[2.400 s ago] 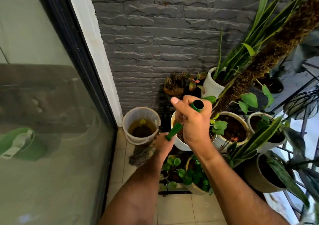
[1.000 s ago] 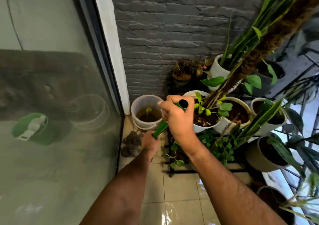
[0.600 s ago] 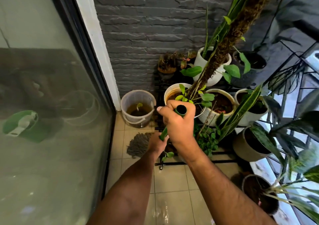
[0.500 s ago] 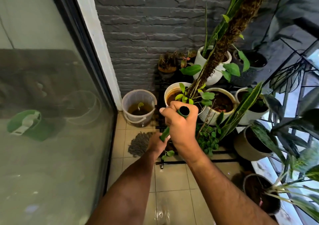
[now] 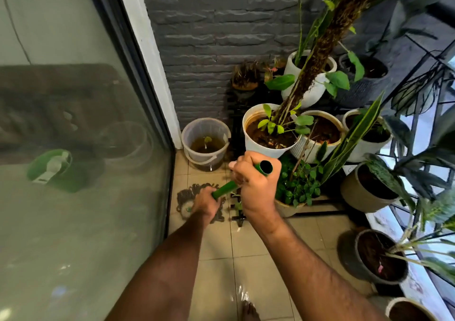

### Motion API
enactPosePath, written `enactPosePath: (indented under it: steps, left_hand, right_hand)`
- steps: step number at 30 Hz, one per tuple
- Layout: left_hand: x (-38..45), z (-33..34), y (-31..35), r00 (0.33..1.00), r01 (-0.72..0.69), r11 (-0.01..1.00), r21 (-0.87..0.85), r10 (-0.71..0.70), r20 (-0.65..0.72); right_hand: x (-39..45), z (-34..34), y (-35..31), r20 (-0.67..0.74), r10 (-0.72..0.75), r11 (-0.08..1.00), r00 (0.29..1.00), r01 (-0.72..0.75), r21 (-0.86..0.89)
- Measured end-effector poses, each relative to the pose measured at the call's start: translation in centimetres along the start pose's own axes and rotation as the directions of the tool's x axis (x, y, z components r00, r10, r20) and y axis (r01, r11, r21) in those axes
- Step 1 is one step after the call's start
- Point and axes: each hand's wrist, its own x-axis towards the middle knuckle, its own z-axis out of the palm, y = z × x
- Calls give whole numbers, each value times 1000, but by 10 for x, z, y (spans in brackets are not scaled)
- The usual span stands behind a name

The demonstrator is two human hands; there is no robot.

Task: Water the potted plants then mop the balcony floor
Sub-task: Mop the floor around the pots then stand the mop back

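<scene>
I see the sliding glass door point(image 5: 73, 148) filling my left side, with a green bucket point(image 5: 50, 167) reflected or sitting behind it; I cannot tell which. Ahead stands the grey brick wall point(image 5: 216, 25). Below me lies the tiled balcony floor point(image 5: 246, 259), shiny with wet near the bottom edge, where a bare foot point(image 5: 250, 312) shows.

On my right the potted plants point(image 5: 320, 128) crowd a black metal stand point(image 5: 236, 133) and the floor beside it. The nearest white pot point(image 5: 258, 143) holds dark, wet-looking soil and a tall mossy pole point(image 5: 327, 33) that leans up and right. A ribbed pot point(image 5: 315, 136) touches it on the right. Two dark pots point(image 5: 364, 192) sit lower on the floor by the railing.

In the corner, between the door frame and the stand, stands a clear plastic bucket point(image 5: 206, 146) with brownish water in it.

The mop's grey string head point(image 5: 189, 197) rests on the tiles just in front of that bucket. Its green handle point(image 5: 226, 188) rises toward me. My right hand point(image 5: 256, 188) grips the top of the handle, fingers curled round it, the hollow end poking out above. My left hand point(image 5: 205, 204) holds the handle lower down, close above the mop head.
</scene>
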Motion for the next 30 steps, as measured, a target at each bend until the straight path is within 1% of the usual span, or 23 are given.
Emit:
enactPosePath:
  steps: [2, 6, 13, 16, 20, 23, 28, 30]
  left_hand:
    - [-4, -2, -24, 1000, 17, 1000, 2, -17, 7]
    - [-19, -10, -61, 999, -34, 999, -17, 33, -22]
    - [-43, -10, -76, 999, -45, 998, -49, 44, -27]
    - [-53, -3, -81, 999, -29, 998, -59, 27, -27]
    - [-76, 14, -83, 998, -24, 998, -57, 20, -56]
    - [-94, 35, -80, 996, 13, 999, -41, -17, -87]
    - [-136, 84, -46, 992, 47, 995, -92, -57, -109]
    - [-158, 109, -25, 990, 62, 992, -108, -75, -117]
  right_hand:
    - [-13, 9, 5, 1, 12, 1000, 1000, -12, 19]
    - [-35, 28, 8, 13, 34, 999, 999, -35, 32]
    - [-56, 43, -7, -9, 51, 999, 999, -51, -19]
    - [-68, 43, -13, -25, 77, 997, 997, -77, -2]
    - [-88, 29, -24, -32, 73, 997, 997, -73, 2]
    - [-103, 12, -33, -31, 63, 998, 998, -63, -18]
    - [-122, -41, -63, -45, 49, 998, 998, -51, -38]
    - [-130, -69, -80, -74, 53, 998, 996, -56, -39]
